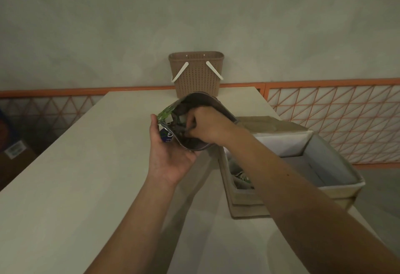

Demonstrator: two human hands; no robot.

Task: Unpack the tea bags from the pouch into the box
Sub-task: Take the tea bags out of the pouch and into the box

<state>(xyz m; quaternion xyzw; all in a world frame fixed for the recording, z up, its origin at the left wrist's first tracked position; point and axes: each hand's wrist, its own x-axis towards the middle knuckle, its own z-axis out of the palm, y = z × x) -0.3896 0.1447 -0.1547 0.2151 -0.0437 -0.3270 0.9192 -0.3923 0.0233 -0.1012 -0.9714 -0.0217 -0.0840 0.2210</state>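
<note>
Nearest, two bare forearms reach out over a pale table (65,176). The left hand (171,154) cups the pouch (194,122) from below, palm up, fingers curled round its side. The right hand (207,125) is pushed into the pouch's open mouth, fingertips bunched together among the tea bags (175,120); what exactly they pinch I cannot tell. Just right of the hands sits the open box (287,178), a few tea bags already lying in its near left corner. Farther back, a brown basket (195,72) stands against the wall.
</note>
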